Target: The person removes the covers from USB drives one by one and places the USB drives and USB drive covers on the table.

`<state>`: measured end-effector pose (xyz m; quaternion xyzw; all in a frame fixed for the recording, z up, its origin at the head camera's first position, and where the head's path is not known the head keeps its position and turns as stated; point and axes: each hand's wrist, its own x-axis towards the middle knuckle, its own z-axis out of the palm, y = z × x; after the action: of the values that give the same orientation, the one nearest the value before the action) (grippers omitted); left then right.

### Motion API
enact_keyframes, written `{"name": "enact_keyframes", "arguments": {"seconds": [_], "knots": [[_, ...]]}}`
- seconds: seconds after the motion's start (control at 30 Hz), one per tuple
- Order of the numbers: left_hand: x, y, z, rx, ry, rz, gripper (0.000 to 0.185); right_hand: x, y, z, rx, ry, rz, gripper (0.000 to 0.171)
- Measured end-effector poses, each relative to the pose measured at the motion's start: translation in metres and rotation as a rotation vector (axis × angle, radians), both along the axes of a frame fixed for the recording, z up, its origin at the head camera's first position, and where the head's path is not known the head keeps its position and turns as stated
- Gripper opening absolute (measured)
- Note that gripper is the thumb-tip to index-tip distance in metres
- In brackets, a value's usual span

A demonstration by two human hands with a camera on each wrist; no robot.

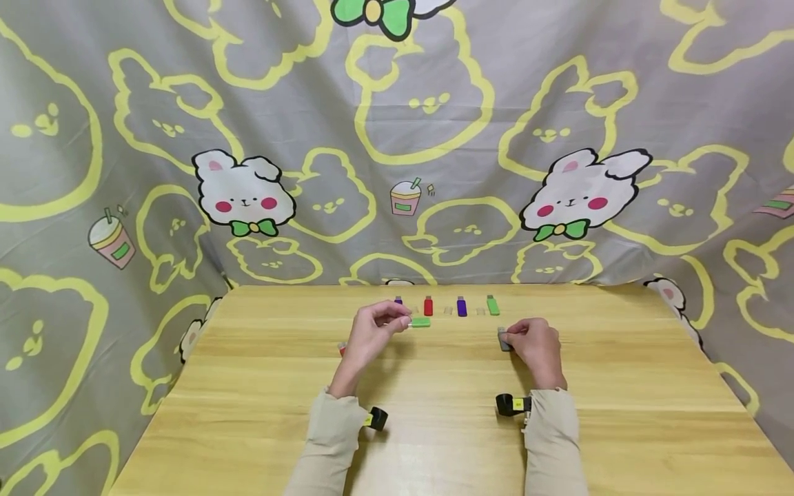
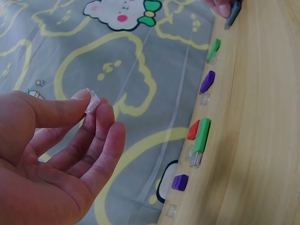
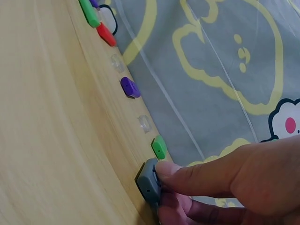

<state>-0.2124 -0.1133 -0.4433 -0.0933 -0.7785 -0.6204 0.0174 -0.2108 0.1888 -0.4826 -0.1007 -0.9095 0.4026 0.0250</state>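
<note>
My left hand (image 1: 380,332) pinches a small clear plastic cap (image 2: 93,101) between thumb and index finger; the other fingers are loosely bent. Just past those fingertips in the head view, a green USB stick (image 1: 421,322) lies crosswise on the table, its metal plug pointing left. To the right, my right hand (image 1: 537,348) holds a grey USB stick (image 3: 149,181) by its side, thumb on one edge and fingers curled at the other. The grey stick is close over the wooden tabletop, below another green USB stick (image 1: 493,306).
Along the back edge of the table (image 1: 248,386) stand a purple stick (image 1: 398,300), a red stick (image 1: 429,306) and another purple stick (image 1: 462,306), with clear caps (image 3: 144,123) between. A red piece (image 1: 342,349) shows behind the left wrist. A patterned curtain (image 1: 322,131) hangs behind.
</note>
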Motion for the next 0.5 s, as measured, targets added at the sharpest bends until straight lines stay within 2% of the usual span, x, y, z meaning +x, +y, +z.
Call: {"name": "enact_keyframes", "arguments": {"seconds": [0.27, 0.4, 0.5], "knots": [[0.001, 0.002, -0.003, -0.011, 0.035, -0.022, 0.01, 0.0, 0.003, 0.005, 0.002, 0.039, -0.01, 0.018], [0.002, 0.01, -0.005, -0.048, 0.051, -0.062, 0.009, 0.002, 0.008, 0.011, -0.007, 0.087, -0.032, 0.02], [0.001, 0.02, -0.007, -0.079, 0.066, -0.1, 0.009, 0.004, 0.013, 0.018, -0.052, 0.09, -0.041, 0.025]]}}
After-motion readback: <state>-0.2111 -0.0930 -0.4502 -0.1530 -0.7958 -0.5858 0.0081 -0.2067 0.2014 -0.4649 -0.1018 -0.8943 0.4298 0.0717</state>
